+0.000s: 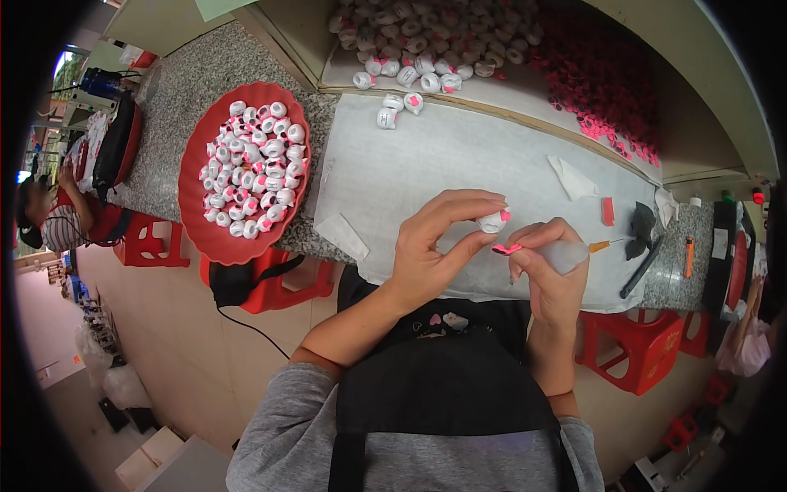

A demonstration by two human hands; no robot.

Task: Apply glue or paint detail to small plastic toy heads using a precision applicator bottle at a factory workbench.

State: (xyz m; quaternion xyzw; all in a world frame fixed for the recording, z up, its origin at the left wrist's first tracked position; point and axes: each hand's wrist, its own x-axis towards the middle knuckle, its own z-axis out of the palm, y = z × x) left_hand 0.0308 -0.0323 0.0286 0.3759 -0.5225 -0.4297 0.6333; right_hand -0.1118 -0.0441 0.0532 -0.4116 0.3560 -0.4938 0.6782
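My left hand [430,242] pinches a small rounded white piece [492,221] with a bright pink spot between thumb and fingers. Close beside it, my right hand [551,266] grips a small pink piece [506,249] with a dark patch at its fingertips. A translucent squeeze bottle [567,256] is tucked in the same right hand, its orange nozzle [599,246] and thin needle pointing right. The two small pieces are near each other; whether they touch I cannot tell. Both hands are above a white sheet [459,156] on the bench.
A red scalloped tray [190,164] full of white-and-pink pieces stands on the left. Loose white pieces [430,82] and a pile of pink parts [602,98] fill the shelf behind. Paper scraps [574,178], a black tool [641,269] and an orange pen-like item [689,257] lie right.
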